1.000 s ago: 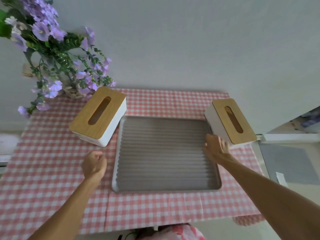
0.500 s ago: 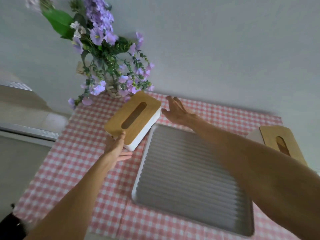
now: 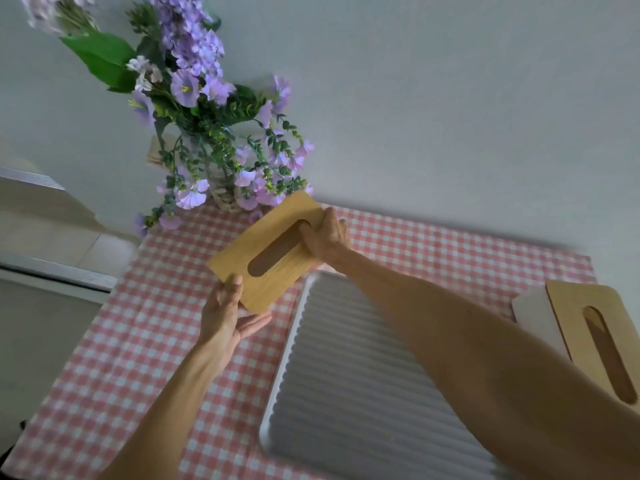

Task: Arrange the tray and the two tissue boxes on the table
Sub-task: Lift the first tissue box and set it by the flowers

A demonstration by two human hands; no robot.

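Note:
The left tissue box (image 3: 266, 251), white with a wooden slotted lid, is raised off the red-checked tablecloth (image 3: 114, 358) and held at both ends. My left hand (image 3: 227, 311) grips its near corner, thumb on the lid. My right hand (image 3: 325, 239) grips its far end, thumb in the slot. The grey ridged tray (image 3: 339, 368) lies on the cloth just right of the box, under my right forearm. The second tissue box (image 3: 595, 337) stands at the tray's right side, partly cut off by the frame edge.
A vase of purple flowers (image 3: 207, 133) stands at the table's back left corner, just behind the held box. The white wall (image 3: 450, 98) runs along the table's far edge. To the left of the table is a white ledge (image 3: 52, 268).
Both hands have closed on the left tissue box and lifted it. The right hand came across from the tray's right side over the last second. The view has swung left.

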